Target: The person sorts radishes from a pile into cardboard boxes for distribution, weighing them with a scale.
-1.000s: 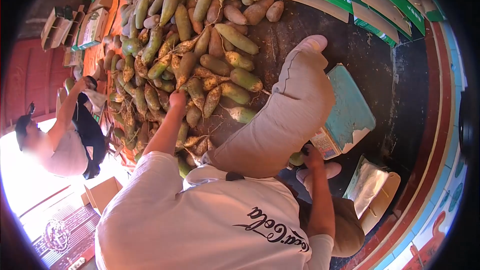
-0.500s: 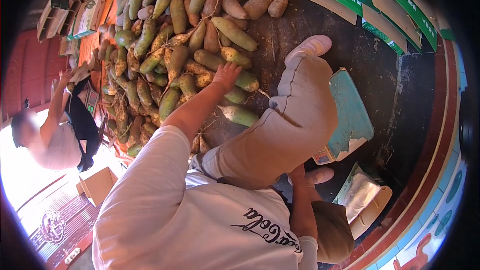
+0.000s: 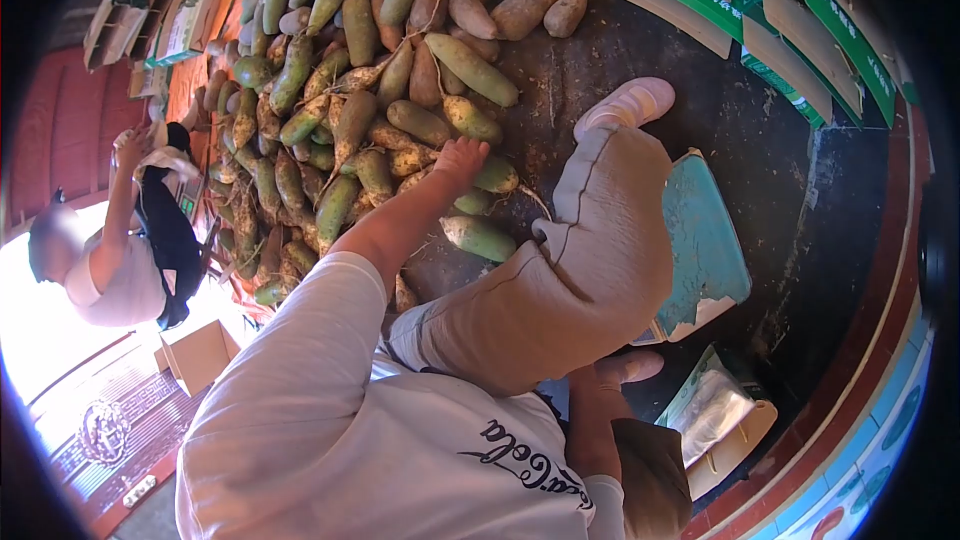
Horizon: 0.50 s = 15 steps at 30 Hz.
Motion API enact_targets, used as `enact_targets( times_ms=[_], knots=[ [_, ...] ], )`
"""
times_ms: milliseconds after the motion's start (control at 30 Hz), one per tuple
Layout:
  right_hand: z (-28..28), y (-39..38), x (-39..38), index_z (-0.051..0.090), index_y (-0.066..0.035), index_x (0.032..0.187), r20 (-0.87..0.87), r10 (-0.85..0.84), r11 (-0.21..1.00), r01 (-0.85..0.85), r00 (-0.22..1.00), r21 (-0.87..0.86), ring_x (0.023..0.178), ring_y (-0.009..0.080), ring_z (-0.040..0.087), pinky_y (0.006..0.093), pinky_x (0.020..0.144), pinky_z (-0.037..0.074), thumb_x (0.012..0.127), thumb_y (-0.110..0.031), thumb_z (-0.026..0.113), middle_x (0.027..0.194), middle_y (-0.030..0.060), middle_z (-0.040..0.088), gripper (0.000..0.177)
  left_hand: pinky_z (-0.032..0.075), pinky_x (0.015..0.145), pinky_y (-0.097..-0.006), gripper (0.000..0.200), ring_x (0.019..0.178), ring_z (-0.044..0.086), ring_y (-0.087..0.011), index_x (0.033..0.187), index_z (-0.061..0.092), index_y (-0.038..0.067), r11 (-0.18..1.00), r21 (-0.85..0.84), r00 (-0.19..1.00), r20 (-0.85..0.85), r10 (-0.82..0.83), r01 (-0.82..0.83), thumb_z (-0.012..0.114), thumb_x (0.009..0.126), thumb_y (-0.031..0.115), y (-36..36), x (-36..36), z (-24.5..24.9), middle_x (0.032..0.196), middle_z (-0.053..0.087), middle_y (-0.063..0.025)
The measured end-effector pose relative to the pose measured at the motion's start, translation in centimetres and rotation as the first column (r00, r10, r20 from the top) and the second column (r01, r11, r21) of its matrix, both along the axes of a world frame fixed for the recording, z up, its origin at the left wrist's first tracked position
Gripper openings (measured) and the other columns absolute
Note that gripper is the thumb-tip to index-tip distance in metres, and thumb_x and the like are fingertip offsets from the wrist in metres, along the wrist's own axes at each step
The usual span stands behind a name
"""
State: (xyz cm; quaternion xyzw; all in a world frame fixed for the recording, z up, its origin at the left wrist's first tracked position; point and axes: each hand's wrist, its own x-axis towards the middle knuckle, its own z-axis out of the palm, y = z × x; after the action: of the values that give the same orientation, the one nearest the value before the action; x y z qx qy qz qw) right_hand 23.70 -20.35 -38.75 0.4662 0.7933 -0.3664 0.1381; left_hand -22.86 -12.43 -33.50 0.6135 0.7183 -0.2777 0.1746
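Note:
My left hand reaches over the near edge of a heap of muddy green radishes. Its fingers curl over a green radish, whose right end and thin root stick out past them. A yellow-stained radish lies just beyond my fingertips. Below the hand, on the dark floor, rests a paler green radish close to my trouser leg. My right arm hangs down on the other side, and my right hand is mostly hidden behind that leg, so its fingers do not show.
A worn blue-green flat-topped object stands beyond my knee. An opened carton with clear plastic lies at lower right. Green cardboard boxes crowd the upper right. On the left sits another person, near a brown carton.
My left hand has shifted slightly down and right, staying at the radish. My right hand has slipped further behind the leg. The other person's hands have moved, with something pale in them.

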Motion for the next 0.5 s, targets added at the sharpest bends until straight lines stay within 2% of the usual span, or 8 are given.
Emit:
enact_targets(
  times_ms=[167,267,367,500],
  knots=[
    [0.3,0.4,0.8,0.044,-0.006,0.121,0.018,0.002,1.000,-0.002,1.000,-0.014,0.108,0.0344,0.049,0.0426,0.089,0.042,0.066,-0.026,0.072,0.118,0.0164,0.048,0.066,0.042,0.084,-0.0364,0.053,0.104,0.051,-0.0236,0.112,0.048,0.011,0.999,-0.023,0.998,0.055,0.024,-0.022,0.068,0.066,0.027,-0.1,1.0,3.3,0.105,0.052,-0.0086],
    [0.5,0.8,1.4,0.044,-0.005,0.121,0.025,0.007,1.000,-0.006,1.000,-0.018,0.107,0.0342,0.049,0.0425,0.089,0.042,0.066,-0.025,0.072,0.118,0.0165,0.049,0.065,0.042,0.087,-0.0375,0.060,0.104,0.052,-0.0257,0.111,0.049,0.010,0.981,-0.066,0.971,0.144,0.188,-0.180,0.071,0.061,0.033,-1.2,1.1,5.7,0.107,0.053,-0.0100],
    [0.6,1.1,1.6,0.044,-0.005,0.120,0.039,0.007,1.000,-0.007,0.999,-0.022,0.107,0.0340,0.049,0.0424,0.089,0.042,0.066,-0.025,0.072,0.118,0.0166,0.049,0.064,0.041,0.088,-0.0397,0.067,0.105,0.052,-0.0275,0.112,0.048,0.009,0.958,-0.097,0.943,0.174,0.282,-0.269,0.074,0.058,0.037,-3.1,-0.4,7.3,0.107,0.054,-0.0108],
    [1.5,1.3,2.1,0.045,-0.005,0.120,0.053,0.003,0.999,-0.001,0.999,-0.037,0.107,0.0338,0.049,0.0422,0.089,0.042,0.067,-0.025,0.071,0.117,0.0167,0.049,0.062,0.040,0.090,-0.0414,0.065,0.107,0.051,-0.0267,0.114,0.046,0.010,0.954,-0.033,0.954,0.024,0.299,-0.298,0.074,0.060,0.034,-6.3,-4.4,9.1,0.113,0.052,-0.0092]
  ],
)
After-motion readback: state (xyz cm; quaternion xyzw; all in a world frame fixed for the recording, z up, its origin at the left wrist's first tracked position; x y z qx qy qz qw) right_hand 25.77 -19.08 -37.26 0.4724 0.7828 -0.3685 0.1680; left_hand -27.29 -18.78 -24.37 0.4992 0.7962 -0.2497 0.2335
